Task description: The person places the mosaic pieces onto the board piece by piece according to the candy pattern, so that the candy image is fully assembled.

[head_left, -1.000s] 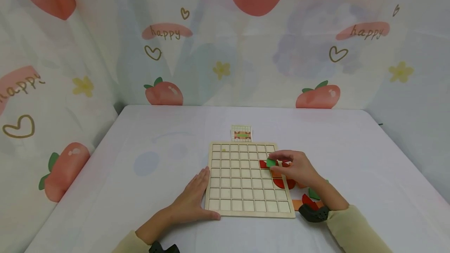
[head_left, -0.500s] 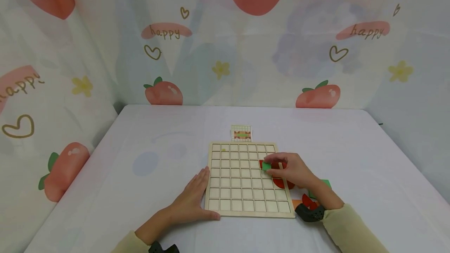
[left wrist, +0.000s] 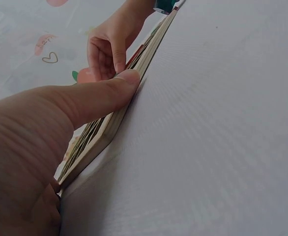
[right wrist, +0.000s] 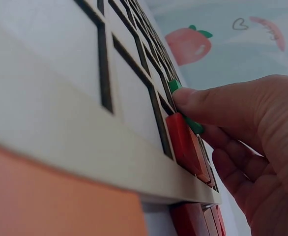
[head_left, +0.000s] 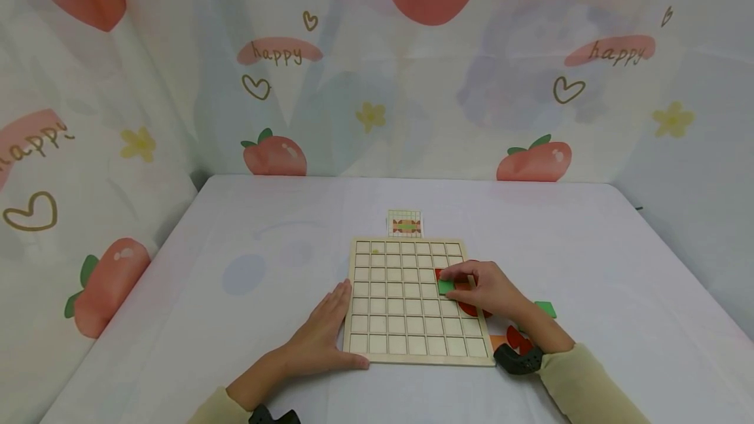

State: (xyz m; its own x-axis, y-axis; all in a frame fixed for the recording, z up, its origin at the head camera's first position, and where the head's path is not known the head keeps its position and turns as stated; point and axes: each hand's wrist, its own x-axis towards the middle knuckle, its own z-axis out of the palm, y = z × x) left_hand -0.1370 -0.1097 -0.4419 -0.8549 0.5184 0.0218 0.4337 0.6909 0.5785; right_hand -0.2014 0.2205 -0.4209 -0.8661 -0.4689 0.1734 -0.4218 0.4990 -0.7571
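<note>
A wooden grid board (head_left: 406, 358) lies on the table. My left hand (head_left: 315, 339) rests at its lower left corner, fingers straight along the left edge and thumb on the near edge. Between thumb and fingers my right hand (head_left: 491, 290) pinches a green piece (head_left: 446, 287) at the board's right part. In the right wrist view the green piece (right wrist: 197, 127) is beside a red piece (right wrist: 182, 142) set in the grid. Red and orange pieces lie partly hidden beneath my right hand.
A small pattern card (head_left: 405, 223) lies behind the board. To the right of the board are a green piece (head_left: 545, 309), red pieces (head_left: 518, 340) and an orange piece (head_left: 498, 341), partly covered by my right forearm. A printed cloth hangs behind the table.
My right hand has moved a little left and toward the near side with the green piece, which now sits lower on the board. The left hand has stayed in place.
</note>
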